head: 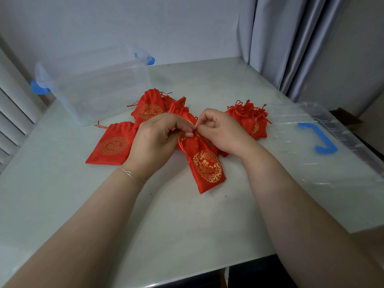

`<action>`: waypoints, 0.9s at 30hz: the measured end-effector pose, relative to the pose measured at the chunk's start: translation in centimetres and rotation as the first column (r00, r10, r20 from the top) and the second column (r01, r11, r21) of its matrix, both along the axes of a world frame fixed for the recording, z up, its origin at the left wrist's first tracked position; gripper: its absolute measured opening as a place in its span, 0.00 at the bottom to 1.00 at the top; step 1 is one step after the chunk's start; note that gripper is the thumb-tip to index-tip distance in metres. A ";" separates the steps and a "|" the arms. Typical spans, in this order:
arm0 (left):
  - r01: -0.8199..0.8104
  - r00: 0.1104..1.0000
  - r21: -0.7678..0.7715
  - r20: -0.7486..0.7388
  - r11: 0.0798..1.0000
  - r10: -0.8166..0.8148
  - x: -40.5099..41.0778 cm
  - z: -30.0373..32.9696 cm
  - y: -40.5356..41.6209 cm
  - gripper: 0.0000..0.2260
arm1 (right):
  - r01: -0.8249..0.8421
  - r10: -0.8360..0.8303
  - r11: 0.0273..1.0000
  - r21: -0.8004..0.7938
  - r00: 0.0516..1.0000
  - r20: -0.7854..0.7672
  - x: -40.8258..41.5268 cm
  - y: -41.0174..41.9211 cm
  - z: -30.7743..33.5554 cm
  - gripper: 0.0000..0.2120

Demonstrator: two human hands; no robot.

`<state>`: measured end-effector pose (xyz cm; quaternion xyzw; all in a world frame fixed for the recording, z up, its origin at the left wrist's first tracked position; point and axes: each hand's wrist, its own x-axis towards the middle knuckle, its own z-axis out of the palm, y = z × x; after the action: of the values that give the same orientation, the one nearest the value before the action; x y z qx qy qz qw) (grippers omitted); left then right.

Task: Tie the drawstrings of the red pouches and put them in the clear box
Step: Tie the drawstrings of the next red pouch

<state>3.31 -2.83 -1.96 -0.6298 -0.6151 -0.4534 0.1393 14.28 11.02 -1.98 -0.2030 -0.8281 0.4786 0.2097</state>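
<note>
Tying step in hand: left hand (158, 138) and right hand (220, 132) both pinching drawstrings (195, 129) at neck of red pouch (204, 163), mid-bench. Next, needs knot pulled snug, then a carry to clear box (99, 84) at far left corner.

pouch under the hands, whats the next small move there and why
Probably pull the two cord ends apart to snug the knot. The left hand and right hand both pinch the drawstring at the gathered neck of the pouch, so the tie looks unfinished. The clear box appears to hold no pouches, so placing comes after.
</note>
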 end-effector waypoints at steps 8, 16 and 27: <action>0.085 0.840 -0.105 0.542 0.991 -0.014 0.2 1.1 0.0 0.03 | -0.081 0.015 0.876 -0.475 0.990 -0.141 -0.6 -0.5 0.2 0.11; 0.051 0.537 -0.285 0.816 0.957 0.215 -0.3 1.0 0.2 0.09 | -0.097 0.117 0.974 0.204 0.990 -0.084 -0.5 -2.0 -0.3 0.04; 0.266 0.455 -0.393 0.856 0.880 0.245 -1.6 1.3 -0.6 0.06 | -0.011 0.066 0.949 0.314 0.984 -0.167 -0.8 -2.2 -0.7 0.03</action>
<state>1.67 -3.39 -0.69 -0.3162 -0.6821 -0.5495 -0.3644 13.45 8.87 -2.73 -0.1081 -0.8754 0.3618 0.3018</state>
